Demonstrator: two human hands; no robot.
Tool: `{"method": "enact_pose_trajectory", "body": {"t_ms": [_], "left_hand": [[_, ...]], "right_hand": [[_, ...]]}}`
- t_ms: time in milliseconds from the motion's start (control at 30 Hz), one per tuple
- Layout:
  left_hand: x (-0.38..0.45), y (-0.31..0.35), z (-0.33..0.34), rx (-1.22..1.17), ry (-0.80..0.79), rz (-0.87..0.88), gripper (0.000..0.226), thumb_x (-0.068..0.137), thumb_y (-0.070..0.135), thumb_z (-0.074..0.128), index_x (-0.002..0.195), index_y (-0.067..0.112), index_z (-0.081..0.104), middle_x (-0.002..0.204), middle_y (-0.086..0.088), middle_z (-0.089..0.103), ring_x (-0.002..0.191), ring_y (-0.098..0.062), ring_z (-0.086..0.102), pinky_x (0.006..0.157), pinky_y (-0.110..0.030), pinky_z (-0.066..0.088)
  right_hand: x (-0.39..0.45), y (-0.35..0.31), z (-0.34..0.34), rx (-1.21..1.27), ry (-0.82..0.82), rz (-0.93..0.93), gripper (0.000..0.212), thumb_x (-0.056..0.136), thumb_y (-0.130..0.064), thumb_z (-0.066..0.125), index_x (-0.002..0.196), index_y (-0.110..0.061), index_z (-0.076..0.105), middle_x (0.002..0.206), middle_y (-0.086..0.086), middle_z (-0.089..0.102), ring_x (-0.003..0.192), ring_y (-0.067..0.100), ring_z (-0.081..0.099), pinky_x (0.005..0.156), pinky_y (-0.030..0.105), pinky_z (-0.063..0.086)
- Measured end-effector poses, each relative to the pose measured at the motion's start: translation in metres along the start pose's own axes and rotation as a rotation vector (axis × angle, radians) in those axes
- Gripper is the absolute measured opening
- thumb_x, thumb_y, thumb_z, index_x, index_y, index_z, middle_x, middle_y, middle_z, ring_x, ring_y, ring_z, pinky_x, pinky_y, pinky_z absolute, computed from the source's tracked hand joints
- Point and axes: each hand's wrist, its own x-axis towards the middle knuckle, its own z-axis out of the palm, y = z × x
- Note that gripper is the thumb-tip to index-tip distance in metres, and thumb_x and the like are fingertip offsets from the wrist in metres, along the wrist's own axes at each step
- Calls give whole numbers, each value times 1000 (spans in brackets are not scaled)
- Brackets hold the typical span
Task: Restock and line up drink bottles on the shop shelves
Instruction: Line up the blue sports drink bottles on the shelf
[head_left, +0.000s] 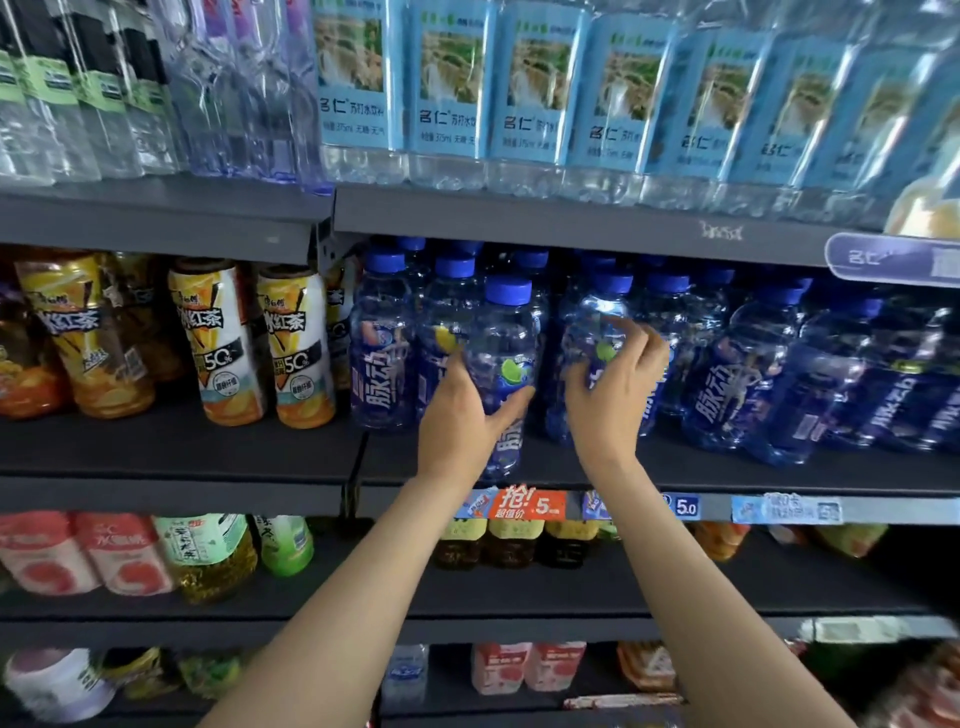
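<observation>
The blue-capped bottle (501, 374) is held upright at the front edge of the middle shelf (182, 447), long axis vertical, gripped round its lower body by the left hand (462, 421). The neighbouring bottle (597, 353) stands just to the right, deeper in the row. It is touched by the right hand (613, 384), whose fingers (636, 338) are curled loosely over its shoulder; a firm grip cannot be confirmed. Both forearms are raised and extended forward. The held bottle is judged nearer the left hand; a push backward, into the gap, appears required.
</observation>
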Motion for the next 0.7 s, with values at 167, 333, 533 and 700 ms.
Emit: {"method": "enact_pose_trajectory", "body": {"t_ms": [167, 333, 533, 700], "left_hand": [[-9, -9, 16, 225, -189, -41, 91, 79, 52, 62, 143, 8, 14, 133, -9, 49, 115, -25, 54, 77, -31, 48], [-1, -5, 22, 234, -270, -133, 86, 80, 44, 67, 140, 12, 15, 121, -9, 58, 102, -28, 60, 73, -33, 46], [5, -2, 37, 171, -282, -229, 65, 84, 39, 65, 126, 2, 32, 114, -15, 59, 106, -33, 57, 77, -36, 44], [-10, -11, 46, 105, -244, -249, 59, 83, 32, 67, 125, 5, 36, 123, -14, 56, 113, -31, 54, 85, -37, 44]], "right_hand": [[-12, 28, -7, -88, -288, 256, 74, 83, -15, 67, 142, -3, 23, 138, 18, 31, 126, 34, 34, 98, 37, 37], [-23, 46, 4, -185, -486, 459, 78, 86, -25, 65, 143, -1, 18, 146, 18, 28, 130, 38, 33, 104, 42, 32], [-26, 51, 9, -176, -458, 455, 59, 84, -24, 68, 126, 0, 33, 134, 17, 35, 118, 39, 41, 98, 42, 34], [-21, 52, 12, -181, -486, 489, 61, 83, -27, 69, 123, 1, 32, 134, 19, 33, 115, 40, 44, 95, 42, 36]]}}
